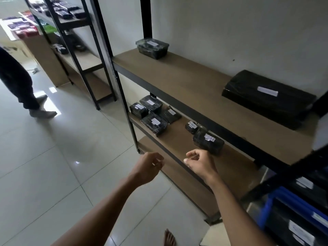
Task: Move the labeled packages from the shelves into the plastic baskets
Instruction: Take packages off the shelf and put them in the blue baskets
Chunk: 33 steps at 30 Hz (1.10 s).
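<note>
Left hand (150, 165): empty, fingers loosely curled. Right hand (199, 161): empty, half-closed, poised just short of the nearest package (208, 142) on the middle shelf (177, 141), likely next pick. Labels face up for reading. Blue basket (276, 206) at lower right already holds packages.

shelf boards (186, 77) matt wood | packages (154, 122) glossy plastic wrap | floor tiles (44, 157) glossy

Dim indoor light, brightest at the far left, where daylight glares off the glossy floor tiles (51, 103). Wide-angle bending tilts the shelf posts (113, 68), and the right edge, around the blue basket (284, 201), is soft and smeared
</note>
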Motion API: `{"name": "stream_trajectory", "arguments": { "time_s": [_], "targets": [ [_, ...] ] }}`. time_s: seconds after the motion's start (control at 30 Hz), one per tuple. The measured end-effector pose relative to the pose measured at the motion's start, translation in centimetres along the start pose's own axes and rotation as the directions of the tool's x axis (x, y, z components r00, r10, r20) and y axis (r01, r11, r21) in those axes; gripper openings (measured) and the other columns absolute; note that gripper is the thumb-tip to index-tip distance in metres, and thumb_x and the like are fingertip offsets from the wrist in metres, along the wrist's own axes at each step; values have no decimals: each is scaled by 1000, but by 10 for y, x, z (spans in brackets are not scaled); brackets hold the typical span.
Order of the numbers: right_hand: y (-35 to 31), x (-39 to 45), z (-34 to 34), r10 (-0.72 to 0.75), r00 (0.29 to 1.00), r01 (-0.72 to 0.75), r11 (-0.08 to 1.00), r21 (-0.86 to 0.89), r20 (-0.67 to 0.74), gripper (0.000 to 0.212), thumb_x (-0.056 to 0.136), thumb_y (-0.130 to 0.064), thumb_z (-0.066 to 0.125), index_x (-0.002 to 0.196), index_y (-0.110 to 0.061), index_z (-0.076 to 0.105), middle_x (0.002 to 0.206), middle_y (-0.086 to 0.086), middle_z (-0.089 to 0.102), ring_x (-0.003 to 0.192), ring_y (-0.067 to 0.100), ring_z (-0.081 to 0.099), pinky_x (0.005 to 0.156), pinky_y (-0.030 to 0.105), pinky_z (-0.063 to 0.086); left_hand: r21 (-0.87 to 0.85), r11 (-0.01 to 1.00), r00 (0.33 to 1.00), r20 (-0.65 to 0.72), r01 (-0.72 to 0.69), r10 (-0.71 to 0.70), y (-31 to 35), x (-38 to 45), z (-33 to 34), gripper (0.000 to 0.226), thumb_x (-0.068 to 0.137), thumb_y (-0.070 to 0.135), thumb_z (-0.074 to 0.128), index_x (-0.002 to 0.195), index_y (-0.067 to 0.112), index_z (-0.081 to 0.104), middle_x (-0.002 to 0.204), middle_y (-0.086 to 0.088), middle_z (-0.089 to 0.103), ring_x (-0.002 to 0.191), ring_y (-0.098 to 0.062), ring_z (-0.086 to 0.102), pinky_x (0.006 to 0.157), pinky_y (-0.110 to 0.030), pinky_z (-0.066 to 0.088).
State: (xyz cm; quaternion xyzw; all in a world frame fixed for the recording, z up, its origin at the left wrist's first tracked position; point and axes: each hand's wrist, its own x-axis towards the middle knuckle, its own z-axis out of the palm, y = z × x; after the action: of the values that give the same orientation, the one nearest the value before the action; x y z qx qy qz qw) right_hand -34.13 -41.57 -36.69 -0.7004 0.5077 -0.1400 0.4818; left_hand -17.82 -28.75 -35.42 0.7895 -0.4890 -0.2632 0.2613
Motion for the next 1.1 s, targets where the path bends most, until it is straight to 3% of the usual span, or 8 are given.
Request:
{"name": "stream_trajectory", "arguments": {
  "time_s": [0.17, 0.33, 0.6, 0.73, 0.87, 0.93, 1.0, 1.1],
  "targets": [
    [-21, 39, 20, 30, 999, -29, 999, -40, 12, 16, 79, -15, 75, 93, -14, 68, 87, 8, 70, 83, 22, 69, 78, 38, 60, -43, 998, 999, 21, 38, -37, -25, 43, -24, 23, 96, 15, 58, 116, 7, 67, 110, -8, 70, 79, -10, 62, 71, -18, 49],
    [-43, 66, 42, 59, 998, -57, 997, -54, 26, 14, 79, -15, 75, 89, -17, 67, 89, 7, 69, 85, 22, 69, 80, 38, 59, -203, 967, 988, 36, 153, -149, -55, 78, -45, 24, 97, 17, 56, 117, 7, 64, 105, -9, 69, 78, -16, 70, 57, -13, 46],
    [-89, 126, 101, 149, 987, -149, 989, -8, -54, 13, 78, -11, 75, 88, -15, 67, 86, 7, 69, 85, 26, 69, 76, 35, 57, -370, 891, 964, 130, 262, -230, -134, 161, -99, 22, 98, 9, 51, 116, -1, 59, 109, -20, 65, 74, -17, 64, 55, -20, 47],
    [-119, 155, 142, 196, 976, -194, 981, 26, -96, 13, 78, -9, 75, 86, -16, 67, 85, 6, 68, 86, 26, 69, 80, 41, 59, -364, 888, 959, 141, 282, -247, -182, 208, -129, 16, 97, 8, 51, 109, 1, 59, 105, -20, 63, 68, -15, 60, 50, -18, 43],
    [-148, 182, 182, 226, 968, -221, 974, 58, -107, 13, 79, -6, 74, 85, -15, 67, 84, 8, 68, 84, 25, 68, 80, 41, 60, -330, 895, 953, 149, 300, -265, -223, 253, -152, 24, 97, 10, 51, 118, 0, 55, 104, -17, 60, 74, -16, 58, 54, -21, 47],
    [-159, 195, 199, 230, 968, -221, 971, 89, -104, 12, 80, -4, 73, 87, -12, 66, 80, 8, 66, 75, 22, 63, 73, 35, 56, -311, 897, 947, 164, 314, -275, -239, 276, -156, 20, 96, 10, 51, 115, 4, 54, 109, -19, 60, 86, -24, 61, 72, -36, 55],
    [-166, 207, 213, 221, 970, -210, 971, 114, -100, 13, 82, -2, 70, 93, -6, 66, 76, 8, 60, 71, 18, 57, 66, 27, 50, -257, 914, 945, 172, 315, -277, -254, 301, -156, 26, 95, 12, 53, 120, 5, 55, 117, -16, 58, 104, -31, 60, 90, -43, 54],
    [-166, 225, 230, 228, 968, -212, 966, 146, -106, 14, 84, -1, 68, 97, -5, 65, 73, 5, 57, 65, 13, 53, 60, 19, 45, -150, 954, 954, 195, 260, -230, -275, 340, -146, 27, 94, 15, 54, 119, 5, 56, 115, -9, 59, 99, -25, 59, 79, -36, 56]
  ]
}}
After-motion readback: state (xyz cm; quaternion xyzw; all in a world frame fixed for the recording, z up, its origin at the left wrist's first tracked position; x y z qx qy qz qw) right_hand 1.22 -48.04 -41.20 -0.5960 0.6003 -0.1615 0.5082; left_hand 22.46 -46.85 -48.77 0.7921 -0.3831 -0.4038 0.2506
